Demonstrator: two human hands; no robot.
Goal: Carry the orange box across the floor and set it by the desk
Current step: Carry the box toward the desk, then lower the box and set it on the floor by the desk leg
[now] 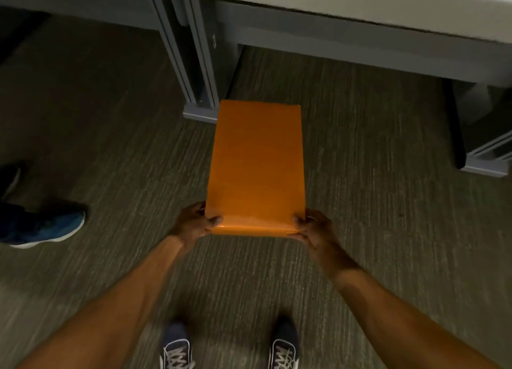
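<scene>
A plain orange box (257,163), long and flat-topped, is held out in front of me over the carpet. My left hand (195,221) grips its near left corner and my right hand (313,227) grips its near right corner. The box's far end reaches the foot of a grey desk leg (201,91). The white desk top (360,0) runs along the top of the view. Whether the box touches the floor I cannot tell.
Another person's blue shoe (41,224) stands on the carpet at the left. A second desk foot (484,166) sits at the right. My own two sneakers (230,349) are at the bottom. Grey striped carpet (374,174) lies under the desk.
</scene>
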